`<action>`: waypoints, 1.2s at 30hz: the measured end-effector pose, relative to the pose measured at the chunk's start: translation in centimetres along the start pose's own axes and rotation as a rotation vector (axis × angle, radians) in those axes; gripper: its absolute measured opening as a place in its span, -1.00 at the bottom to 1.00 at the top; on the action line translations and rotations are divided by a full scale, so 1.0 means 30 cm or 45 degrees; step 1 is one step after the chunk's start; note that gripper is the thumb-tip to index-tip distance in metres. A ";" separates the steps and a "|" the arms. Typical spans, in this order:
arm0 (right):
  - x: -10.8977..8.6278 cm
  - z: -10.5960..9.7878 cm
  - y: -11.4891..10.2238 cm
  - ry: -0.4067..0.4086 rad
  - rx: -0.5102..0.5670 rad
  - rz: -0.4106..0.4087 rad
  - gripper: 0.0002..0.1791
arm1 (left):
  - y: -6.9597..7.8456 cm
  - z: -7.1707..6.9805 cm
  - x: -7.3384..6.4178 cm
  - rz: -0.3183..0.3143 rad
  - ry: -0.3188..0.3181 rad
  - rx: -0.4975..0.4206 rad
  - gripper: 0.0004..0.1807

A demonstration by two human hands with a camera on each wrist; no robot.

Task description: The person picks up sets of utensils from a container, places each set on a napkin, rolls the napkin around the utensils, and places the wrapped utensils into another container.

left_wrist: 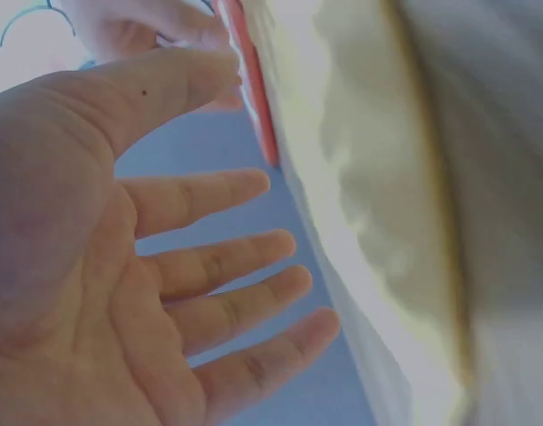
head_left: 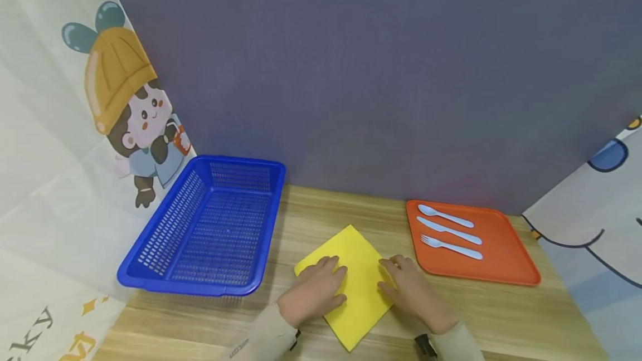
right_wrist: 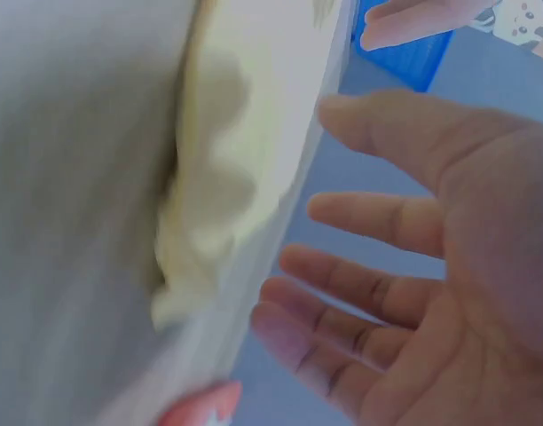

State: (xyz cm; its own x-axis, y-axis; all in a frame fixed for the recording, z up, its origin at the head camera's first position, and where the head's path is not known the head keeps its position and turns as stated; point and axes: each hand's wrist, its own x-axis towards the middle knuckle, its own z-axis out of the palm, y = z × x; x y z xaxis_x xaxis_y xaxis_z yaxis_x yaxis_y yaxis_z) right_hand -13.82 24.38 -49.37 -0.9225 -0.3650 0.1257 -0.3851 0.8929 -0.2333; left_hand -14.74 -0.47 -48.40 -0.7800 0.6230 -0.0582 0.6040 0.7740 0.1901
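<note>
Wooden tabletop [head_left: 331,208] | yellow cloth [head_left: 360,277] | left hand [head_left: 315,288], right hand [head_left: 414,289] over it, fingers spread

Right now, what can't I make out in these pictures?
Head view: parts of the yellow cloth, behind the left hand and right hand.
Head view: lettering on the left sleeve, too small to read.
Right wrist view: most of the orange tray, cut off by the bottom edge.

Yel. cloth [left_wrist: 378,169] blurry, wrist cams

cloth [head_left: 361,277]: yellow | basket [head_left: 220,233]: blue | tray [head_left: 501,244]: orange-red | cutlery [head_left: 448,230]: pale blue | table [head_left: 501,316]: tan wood-grain
</note>
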 end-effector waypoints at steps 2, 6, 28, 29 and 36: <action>0.005 -0.025 0.029 0.085 -0.030 -0.029 -0.54 | 0.029 -0.014 0.031 0.056 0.021 0.041 -0.38; 0.008 -0.082 0.106 0.194 -0.114 -0.060 -0.63 | 0.097 -0.027 0.104 0.176 0.016 0.131 -0.40; 0.008 -0.127 0.568 0.155 -0.310 0.086 -0.79 | 0.401 0.084 0.415 0.317 -0.159 0.247 -0.38; 0.009 -0.122 0.571 0.147 -0.308 0.088 -0.80 | 0.404 0.088 0.419 0.312 -0.164 0.247 -0.37; 0.009 -0.101 0.578 0.149 -0.334 0.099 -0.86 | 0.409 0.099 0.426 0.296 -0.198 0.262 -0.36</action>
State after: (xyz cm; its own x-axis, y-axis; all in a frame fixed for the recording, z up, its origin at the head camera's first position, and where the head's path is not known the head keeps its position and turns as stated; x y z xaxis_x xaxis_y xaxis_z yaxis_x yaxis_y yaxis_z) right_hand -20.66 40.55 -50.47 -0.9337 -0.2735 0.2309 -0.2791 0.9602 0.0086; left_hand -16.81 17.34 -49.74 -0.5932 0.7827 -0.1883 0.7951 0.6063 0.0154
